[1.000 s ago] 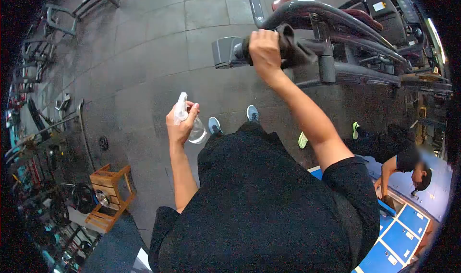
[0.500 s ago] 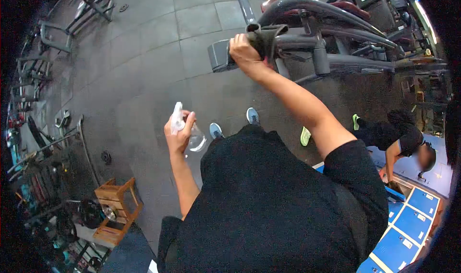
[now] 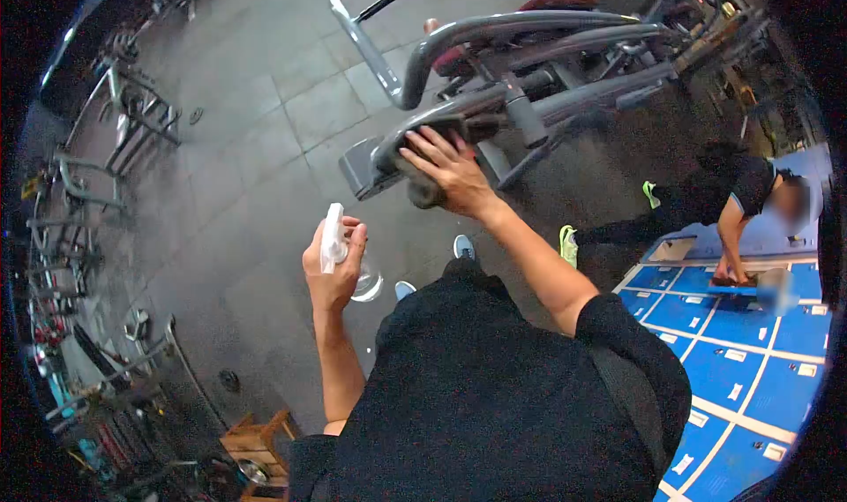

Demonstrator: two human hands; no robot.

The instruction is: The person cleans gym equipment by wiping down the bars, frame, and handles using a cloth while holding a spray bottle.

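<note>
A clear spray bottle (image 3: 366,281) with a white trigger head (image 3: 333,237) is in my left hand (image 3: 331,264), fingers closed round its neck. My right hand (image 3: 454,180) presses a dark cloth (image 3: 425,191) against the lower end of a grey exercise machine (image 3: 529,105). Its fingers are stretched over the cloth and the dark machine part, and a fold of cloth bulges below the palm. The thumb is hidden, and motion blurs the edges of the cloth.
At right, another person (image 3: 745,184) leans over blue lockers (image 3: 732,361), hands near a dark object. Racks and gym equipment (image 3: 132,105) line the left side. A wooden crate (image 3: 256,449) stands at lower left. Dark rubber tiles (image 3: 256,184) cover the floor.
My right hand has moved down with the cloth, its fingers now spread flatter against the machine. The view has turned, showing more lockers. My left hand still holds the spray bottle.
</note>
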